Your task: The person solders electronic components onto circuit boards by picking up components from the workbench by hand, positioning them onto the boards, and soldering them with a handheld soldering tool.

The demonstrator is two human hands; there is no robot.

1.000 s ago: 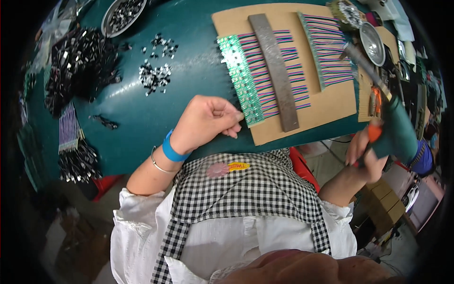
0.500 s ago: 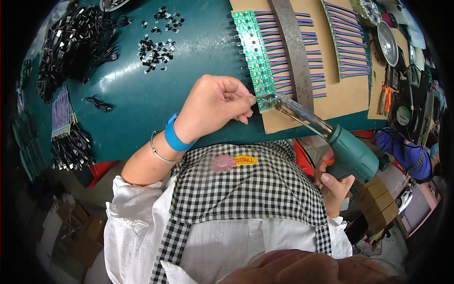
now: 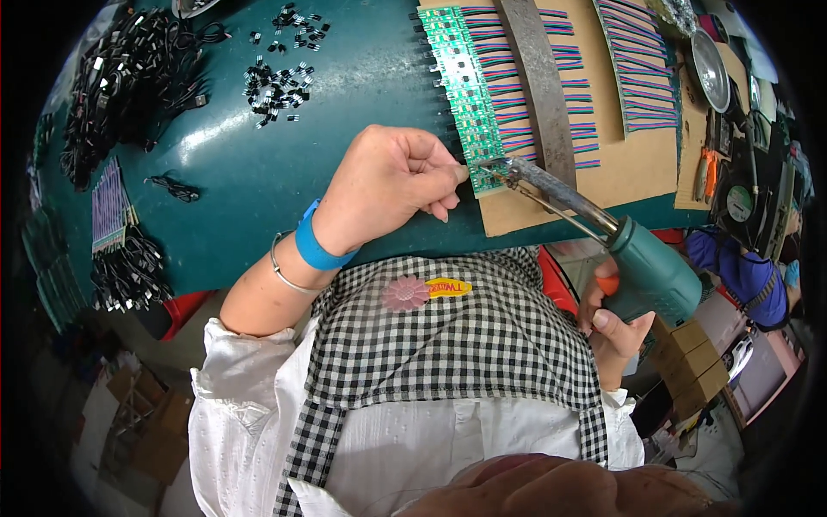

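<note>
A green soldering gun (image 3: 655,271) is gripped at its handle by my right hand (image 3: 613,336). Its metal tip reaches the near end of a green circuit-board panel (image 3: 463,95). Just left of that tip, my left hand (image 3: 392,177) has thumb and forefinger pinched at the panel's edge; whatever lies between them is too small to name. Small black parts line the panel's left side, and coloured wires (image 3: 508,79) run from its right. Across these wires lies a flat metal bar (image 3: 541,86). Cardboard (image 3: 633,177) supports the panel.
Loose black three-legged components (image 3: 277,90) lie on the green table (image 3: 215,233). Black cables (image 3: 129,95) are heaped at far left, with a wired bundle (image 3: 112,207) nearer. A second wired panel (image 3: 636,69), a metal dish (image 3: 709,73) and orange-handled pliers (image 3: 709,172) sit right.
The soldering gun's body has shifted slightly right, its tip still by the panel's near end. My left hand keeps its pinch there. The whole view has shifted a little.
</note>
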